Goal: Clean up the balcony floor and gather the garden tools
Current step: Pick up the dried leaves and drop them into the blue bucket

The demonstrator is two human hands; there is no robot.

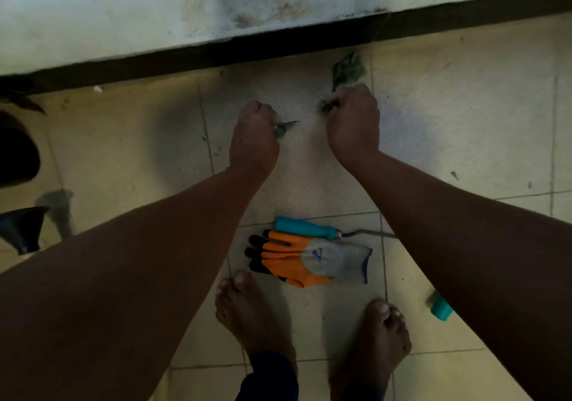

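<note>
Both hands reach down over the tiled balcony floor (464, 115) near the wall. My left hand (253, 134) grips a small dry leaf scrap (286, 127) that sticks out to the right of the fist. My right hand (353, 118) grips a bunch of dry leaves (348, 70) that pokes out above the knuckles. Between my arms, closer to my feet, lie orange and grey garden gloves (309, 259) and a hand tool with a teal handle (305, 227). A second teal handle (441, 307) shows under my right forearm.
A stained wall with a dark skirting (278, 44) runs across the top. A black funnel-shaped item (23, 230) and a dark round object (15, 152) sit at the left edge. Small leaf bits (454, 175) dot the tiles on the right. My bare feet (253, 317) stand below the gloves.
</note>
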